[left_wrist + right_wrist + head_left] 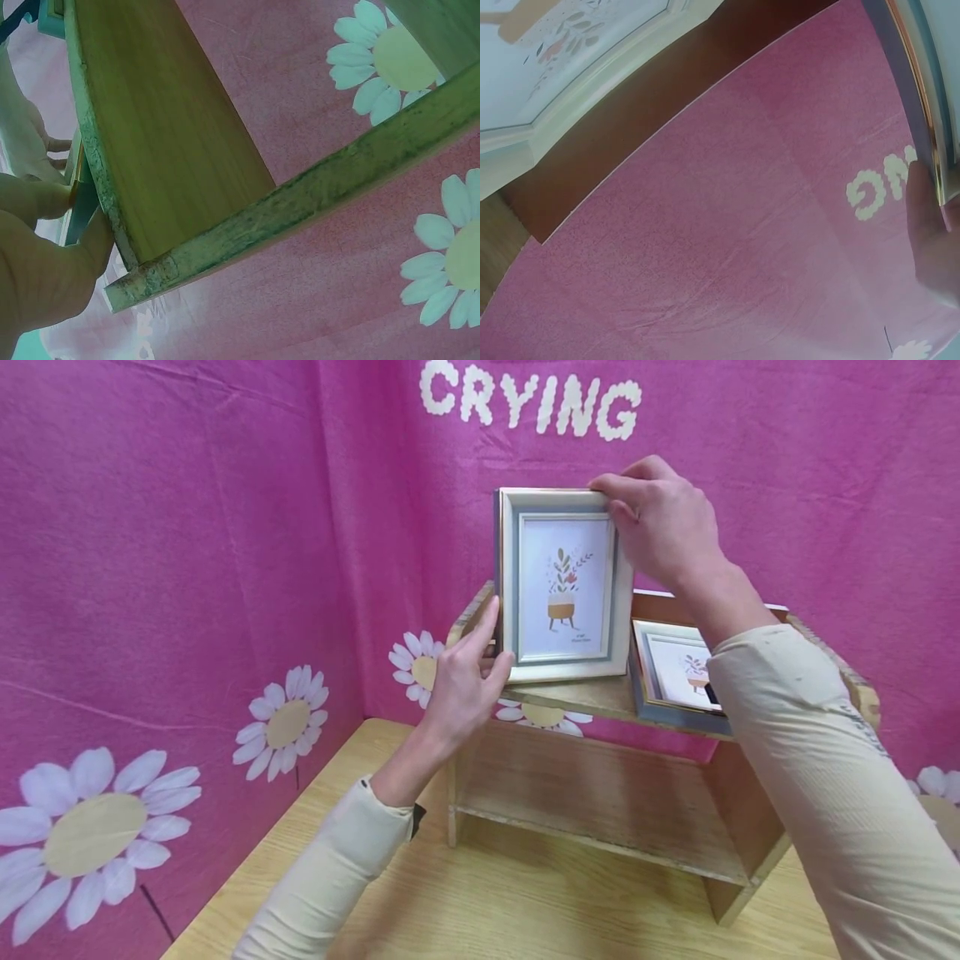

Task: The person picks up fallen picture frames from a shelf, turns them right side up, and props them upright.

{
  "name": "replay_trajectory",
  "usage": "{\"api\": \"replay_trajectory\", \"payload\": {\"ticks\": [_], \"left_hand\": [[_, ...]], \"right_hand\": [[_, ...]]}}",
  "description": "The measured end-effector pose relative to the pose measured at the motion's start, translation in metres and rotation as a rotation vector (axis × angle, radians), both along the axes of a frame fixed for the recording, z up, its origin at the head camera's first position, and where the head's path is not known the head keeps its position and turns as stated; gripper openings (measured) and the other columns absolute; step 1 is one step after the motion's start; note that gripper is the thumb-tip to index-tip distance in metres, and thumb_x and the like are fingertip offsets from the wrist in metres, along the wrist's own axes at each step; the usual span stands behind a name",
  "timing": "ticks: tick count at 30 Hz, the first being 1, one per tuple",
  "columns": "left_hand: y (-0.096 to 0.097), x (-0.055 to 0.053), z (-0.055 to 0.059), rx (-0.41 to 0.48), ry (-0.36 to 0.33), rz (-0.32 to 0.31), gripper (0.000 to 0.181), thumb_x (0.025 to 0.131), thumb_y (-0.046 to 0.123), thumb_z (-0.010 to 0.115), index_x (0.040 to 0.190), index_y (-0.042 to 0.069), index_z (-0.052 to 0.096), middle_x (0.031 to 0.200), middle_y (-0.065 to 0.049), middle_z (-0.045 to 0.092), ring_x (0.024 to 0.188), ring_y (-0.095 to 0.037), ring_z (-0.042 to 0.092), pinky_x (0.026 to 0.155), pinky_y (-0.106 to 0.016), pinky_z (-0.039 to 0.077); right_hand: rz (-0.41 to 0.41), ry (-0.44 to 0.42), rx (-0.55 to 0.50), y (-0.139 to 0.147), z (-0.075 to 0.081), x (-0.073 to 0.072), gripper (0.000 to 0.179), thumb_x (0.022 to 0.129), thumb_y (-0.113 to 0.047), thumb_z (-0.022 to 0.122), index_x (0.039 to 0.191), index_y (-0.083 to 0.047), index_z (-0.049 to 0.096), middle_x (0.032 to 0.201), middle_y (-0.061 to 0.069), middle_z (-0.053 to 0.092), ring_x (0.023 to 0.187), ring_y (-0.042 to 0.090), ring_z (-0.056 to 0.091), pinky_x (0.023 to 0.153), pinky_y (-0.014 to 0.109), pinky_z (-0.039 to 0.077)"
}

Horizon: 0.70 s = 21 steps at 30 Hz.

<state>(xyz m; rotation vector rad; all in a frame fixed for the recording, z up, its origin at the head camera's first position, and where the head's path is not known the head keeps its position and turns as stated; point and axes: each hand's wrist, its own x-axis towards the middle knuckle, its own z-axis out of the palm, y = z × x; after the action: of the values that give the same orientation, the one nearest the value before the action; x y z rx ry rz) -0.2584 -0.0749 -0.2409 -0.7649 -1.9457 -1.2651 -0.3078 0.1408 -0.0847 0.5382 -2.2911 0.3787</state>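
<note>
Fingers of the right hand [667,522] pinch the far-right top corner of the upright picture frame [566,589], thumb on the near face. The left hand [467,685] grasps its lower left edge, the thumb at the bottom corner and the index finger reaching up along the side. The frame therefore sits between the two hands, held diagonally from upper right to lower left.

Its long axis runs up and down, leaning slightly so the top sits a little left of the bottom. The glazed face points to the near side, and the printed plant is right way up, leaves above and pot legs below. The frame is over the left part of the top board of the wooden shelf [592,785]; whether its bottom edge touches the board I cannot tell. To the right, a second picture frame [671,664] lies face up on that board, partly hidden by the right forearm.
</note>
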Motion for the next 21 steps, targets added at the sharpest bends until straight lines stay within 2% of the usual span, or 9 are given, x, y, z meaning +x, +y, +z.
{"api": "replay_trajectory", "payload": {"ticks": [7,10,17,21], "left_hand": [[-0.002,-0.006,-0.001,-0.035,0.048,0.049,0.060,0.094,-0.004,0.056,0.150,-0.005,0.034,0.147,-0.021,0.047,0.102,-0.027,0.070,0.074,-0.021,0.059],[-0.002,-0.009,-0.001,-0.048,0.051,0.060,0.059,0.095,-0.004,0.055,0.150,-0.005,0.033,0.150,-0.019,0.044,0.109,-0.025,0.066,0.076,-0.022,0.059],[-0.001,-0.014,-0.001,-0.054,0.019,0.048,0.060,0.096,-0.004,0.053,0.152,-0.005,0.030,0.154,-0.017,0.038,0.128,-0.024,0.054,0.090,-0.028,0.055],[-0.003,-0.015,0.002,-0.060,-0.005,0.036,0.060,0.097,-0.004,0.052,0.152,-0.004,0.029,0.156,-0.015,0.036,0.124,-0.023,0.057,0.090,-0.028,0.056]], "right_hand": [[0.121,-0.017,-0.084,0.004,0.000,-0.002,0.044,0.099,0.000,0.042,0.129,-0.018,0.069,0.122,0.018,0.056,0.107,0.035,0.057,0.091,0.048,0.048],[0.153,-0.034,-0.115,0.006,-0.001,-0.003,0.047,0.097,0.003,0.040,0.128,-0.017,0.069,0.121,0.019,0.053,0.108,0.033,0.055,0.091,0.046,0.047],[0.164,-0.075,-0.143,0.006,-0.002,-0.004,0.048,0.097,0.005,0.041,0.132,-0.016,0.066,0.125,0.022,0.049,0.110,0.034,0.052,0.093,0.046,0.048],[0.144,-0.122,-0.159,0.003,-0.001,-0.005,0.052,0.096,0.006,0.039,0.135,-0.017,0.064,0.127,0.021,0.047,0.112,0.033,0.051,0.094,0.044,0.048]]}}
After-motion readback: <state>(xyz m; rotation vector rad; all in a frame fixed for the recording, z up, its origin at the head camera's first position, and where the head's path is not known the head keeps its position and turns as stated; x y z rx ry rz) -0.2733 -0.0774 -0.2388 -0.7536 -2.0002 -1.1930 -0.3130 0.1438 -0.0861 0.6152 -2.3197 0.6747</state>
